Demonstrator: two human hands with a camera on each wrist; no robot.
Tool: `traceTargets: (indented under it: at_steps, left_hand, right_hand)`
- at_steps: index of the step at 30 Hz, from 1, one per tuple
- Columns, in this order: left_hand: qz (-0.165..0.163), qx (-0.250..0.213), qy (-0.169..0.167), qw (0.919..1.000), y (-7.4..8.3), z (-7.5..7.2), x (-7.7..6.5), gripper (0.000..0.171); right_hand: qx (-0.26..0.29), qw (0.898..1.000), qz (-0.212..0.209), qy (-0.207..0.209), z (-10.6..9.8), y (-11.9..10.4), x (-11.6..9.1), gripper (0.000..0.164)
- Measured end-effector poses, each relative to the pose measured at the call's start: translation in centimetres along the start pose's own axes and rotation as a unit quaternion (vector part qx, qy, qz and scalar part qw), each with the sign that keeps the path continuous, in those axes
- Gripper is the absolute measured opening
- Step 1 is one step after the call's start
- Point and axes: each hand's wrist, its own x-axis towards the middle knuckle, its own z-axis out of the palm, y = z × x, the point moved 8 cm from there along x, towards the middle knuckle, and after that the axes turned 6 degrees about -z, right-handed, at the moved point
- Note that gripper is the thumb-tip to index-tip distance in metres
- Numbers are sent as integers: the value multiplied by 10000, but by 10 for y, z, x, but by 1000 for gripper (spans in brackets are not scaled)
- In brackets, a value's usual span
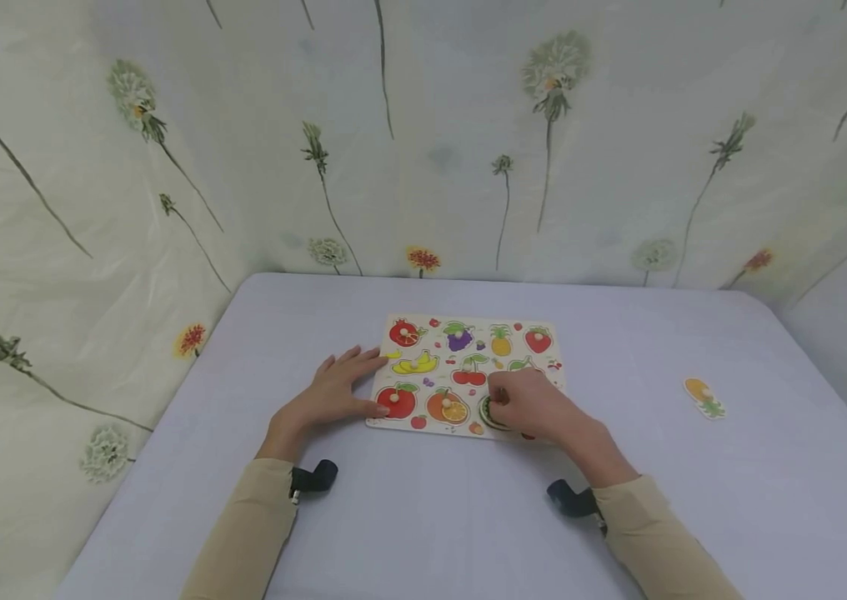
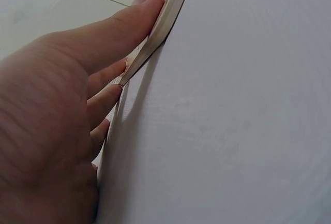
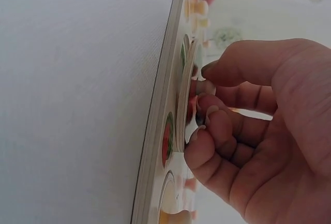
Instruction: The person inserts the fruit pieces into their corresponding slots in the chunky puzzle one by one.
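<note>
A wooden fruit puzzle board (image 1: 438, 429) lies on the table. My right hand (image 1: 532, 404) is over its front right part, thumb and fingers pinching the small knob (image 3: 206, 87) of a round, green-rimmed puzzle piece (image 3: 182, 100). In the right wrist view that piece stands slightly proud of the board; in the head view the hand hides most of it. At the board's left edge rests my left hand (image 1: 337, 390), fingers spread and thumb near the red apple piece (image 1: 403, 403). The left wrist view shows the thumb (image 2: 147, 9) along the board's edge.
Off to the right lies a loose orange-and-green pineapple piece (image 1: 703, 398) with a knob. Grapes (image 1: 458, 337), bananas (image 1: 416, 364), a strawberry (image 1: 538, 339) and an orange (image 1: 438, 407) are on the board. A flower-patterned cloth (image 1: 423, 167) hangs behind the table (image 1: 408, 517).
</note>
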Motion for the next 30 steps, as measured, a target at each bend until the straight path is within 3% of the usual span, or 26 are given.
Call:
traceTargets:
  at_steps: [21, 30]
  left_hand:
    - [-110, -1, -41, 9999, 0, 0, -1, 91]
    - [-102, 48, -26, 9999, -2, 3, 2, 90]
  right_hand:
    - [-209, 9997, 99, -23, 9, 1, 6, 12]
    - [110, 9997, 235, -12, 9, 6, 5, 10]
